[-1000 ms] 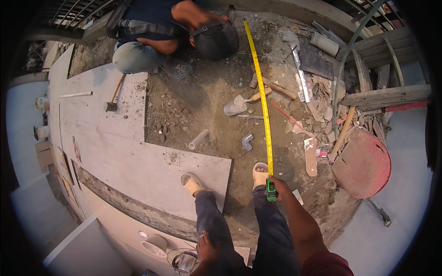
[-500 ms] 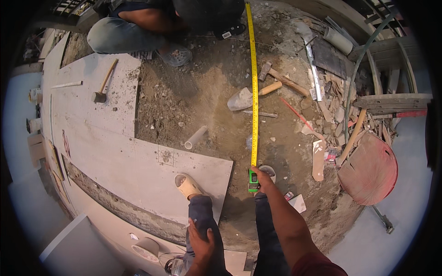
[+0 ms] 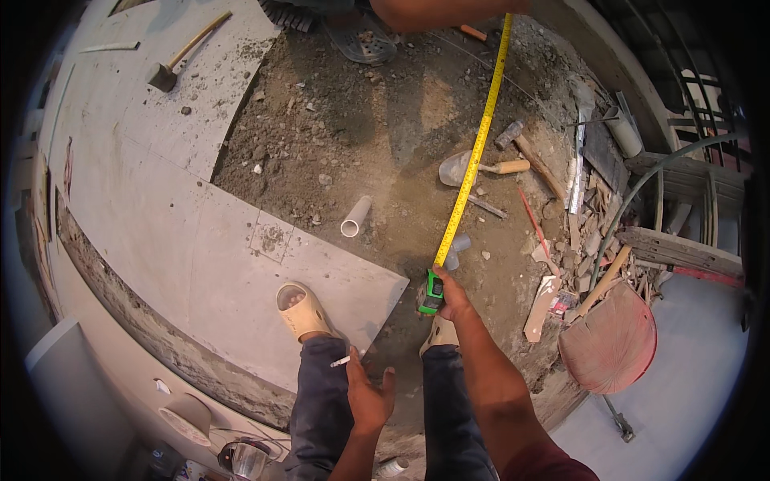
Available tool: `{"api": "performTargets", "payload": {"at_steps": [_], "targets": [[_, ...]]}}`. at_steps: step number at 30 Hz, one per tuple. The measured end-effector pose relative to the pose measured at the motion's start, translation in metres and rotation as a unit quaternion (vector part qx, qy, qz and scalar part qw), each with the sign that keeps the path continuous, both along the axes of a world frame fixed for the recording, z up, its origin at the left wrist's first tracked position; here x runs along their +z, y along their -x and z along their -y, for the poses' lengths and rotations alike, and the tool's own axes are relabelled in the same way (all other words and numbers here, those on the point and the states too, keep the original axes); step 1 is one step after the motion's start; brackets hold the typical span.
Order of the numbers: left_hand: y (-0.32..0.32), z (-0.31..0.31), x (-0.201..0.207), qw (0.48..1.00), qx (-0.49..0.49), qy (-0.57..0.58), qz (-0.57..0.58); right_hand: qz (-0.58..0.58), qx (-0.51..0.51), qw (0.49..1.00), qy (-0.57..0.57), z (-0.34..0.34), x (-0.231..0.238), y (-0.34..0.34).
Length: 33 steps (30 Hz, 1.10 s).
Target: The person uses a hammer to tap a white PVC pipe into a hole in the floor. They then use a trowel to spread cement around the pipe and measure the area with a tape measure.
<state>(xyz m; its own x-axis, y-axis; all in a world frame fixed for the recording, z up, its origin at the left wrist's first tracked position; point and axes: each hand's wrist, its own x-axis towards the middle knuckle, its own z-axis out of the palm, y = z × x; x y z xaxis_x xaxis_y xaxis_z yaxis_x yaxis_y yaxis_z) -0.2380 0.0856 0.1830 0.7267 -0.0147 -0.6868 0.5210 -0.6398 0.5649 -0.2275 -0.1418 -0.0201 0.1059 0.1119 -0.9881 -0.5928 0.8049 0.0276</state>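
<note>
In my right hand [image 3: 455,295] is a green and black tape measure [image 3: 431,293], gripped above the bare ground by my right foot. Its yellow blade [image 3: 478,144] runs out over the dirt to the far side, where another person's arm [image 3: 449,11] shows; who or what holds the far end is not visible. My left hand [image 3: 369,397] hangs beside my left knee, with a white cigarette [image 3: 340,361] between its fingers. A trowel [image 3: 459,169] with a wooden handle lies partly under the blade, and a hammer [image 3: 536,160] rests to its right.
Large pale tiles [image 3: 184,232] cover the left side, with a mallet [image 3: 164,75] on them. A short pipe [image 3: 356,216] lies on the dirt. Broken rubble [image 3: 589,244], a worn red round-edged shovel blade [image 3: 611,341] and a ladder-like wooden frame [image 3: 682,244] stand along the right.
My right hand and the tape case have shifted slightly left and up; the blade now slants to the right. My left hand has come off my leg. The other person's arm reaches farther right.
</note>
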Motion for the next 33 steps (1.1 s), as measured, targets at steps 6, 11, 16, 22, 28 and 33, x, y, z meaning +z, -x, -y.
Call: {"api": "performTargets", "payload": {"at_steps": [6,11,16,22,28,33], "targets": [[-0.015,-0.005,0.002,0.999,0.033,0.029,0.011,0.006,-0.029,0.999,-0.023,-0.024,0.012,-0.039],[-0.024,-0.003,0.004,0.997,0.061,0.047,-0.027,0.010,-0.025,1.000,-0.013,-0.044,0.006,-0.060],[-0.031,-0.002,0.009,0.996,0.057,0.061,-0.024,0.037,-0.038,0.998,-0.020,-0.046,-0.005,-0.072],[-0.031,-0.002,0.008,0.996,0.060,0.071,-0.017,0.011,-0.037,0.999,-0.015,-0.043,0.004,-0.083],[-0.034,0.002,0.012,0.991,0.076,0.099,-0.049,0.022,-0.038,0.999,-0.013,-0.038,0.004,-0.074],[-0.038,0.004,0.014,0.993,0.048,0.082,-0.063,0.005,-0.031,0.999,0.006,-0.035,0.002,-0.077]]}}
